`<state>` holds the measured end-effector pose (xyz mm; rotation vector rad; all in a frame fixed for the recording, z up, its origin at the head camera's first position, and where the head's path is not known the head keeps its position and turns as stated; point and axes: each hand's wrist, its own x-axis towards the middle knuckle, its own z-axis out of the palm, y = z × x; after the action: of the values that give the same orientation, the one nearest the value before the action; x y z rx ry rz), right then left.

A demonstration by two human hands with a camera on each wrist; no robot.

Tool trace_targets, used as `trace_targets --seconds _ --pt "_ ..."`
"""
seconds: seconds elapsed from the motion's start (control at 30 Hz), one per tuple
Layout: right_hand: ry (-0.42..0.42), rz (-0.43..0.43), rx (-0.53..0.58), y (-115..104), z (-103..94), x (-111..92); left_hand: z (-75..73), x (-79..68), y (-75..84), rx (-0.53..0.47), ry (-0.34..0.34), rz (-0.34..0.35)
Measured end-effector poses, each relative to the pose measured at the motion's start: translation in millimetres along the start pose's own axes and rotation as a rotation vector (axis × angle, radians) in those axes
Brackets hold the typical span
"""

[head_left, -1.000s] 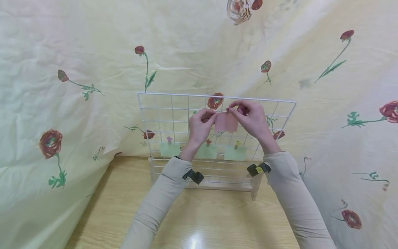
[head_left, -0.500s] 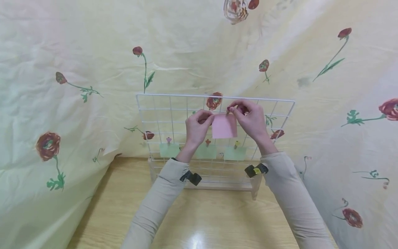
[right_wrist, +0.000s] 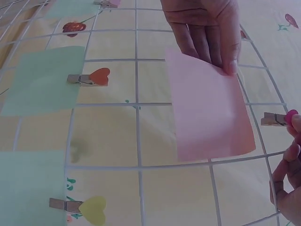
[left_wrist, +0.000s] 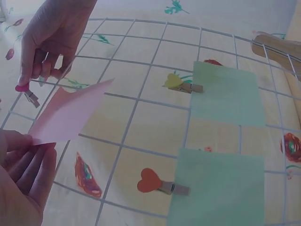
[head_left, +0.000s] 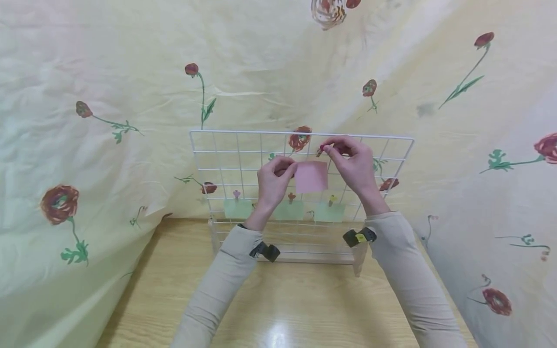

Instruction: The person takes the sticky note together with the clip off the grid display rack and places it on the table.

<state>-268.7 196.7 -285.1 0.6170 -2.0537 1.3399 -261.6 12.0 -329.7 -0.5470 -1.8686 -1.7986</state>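
Shifted clear of the pink note (head_left: pixel 311 177) since the earlier frame, a clothespin (right_wrist: pixel 274 119) sits pinched in my right hand (head_left: pixel 354 166); my left hand (head_left: pixel 271 183) pinches the note, just to its right.

— Looking from where, at the head?
— Above and before the white wire grid panel (head_left: pixel 261 132), facing forward and down, far enough back to fit it whole.
— At the left wrist?
— Close before the panel, facing across toward its right end.
— And the right?
— Just as near, facing across toward its left end.
— Shared between both wrists?
— In front of the panel, the square pink paper sheet (right_wrist: pixel 207 108); on the panel, two pale green paper squares (left_wrist: pixel 228 96).
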Motion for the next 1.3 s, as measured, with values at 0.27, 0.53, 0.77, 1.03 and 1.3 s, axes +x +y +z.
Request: trace_targets --seconds 0.27,0.53,0.77,1.03,1.3 --pt "-0.017 -0.012 -0.029 -4.7 1.1 -1.5 -15.0 -5.6 27.9 0.079 -0.005 0.009" --pt "-0.019 -0.145 -0.07 -33.4 3.7 -8.4 -19.9 7.1 -17.3 0.062 -0.005 0.016" --pt "-0.019 -0.287 -0.099 -8.6 6.2 -13.0 -32.7 9.0 -27.7 0.053 0.003 0.009" --pt "-0.047 -0.325 -0.048 22.6 8.3 -23.1 -42.0 7.1 -41.2 0.049 -0.019 -0.013" --pt "-0.065 -0.271 -0.049 32.9 12.8 -34.3 -50.1 4.1 -36.4 0.069 -0.01 -0.028"
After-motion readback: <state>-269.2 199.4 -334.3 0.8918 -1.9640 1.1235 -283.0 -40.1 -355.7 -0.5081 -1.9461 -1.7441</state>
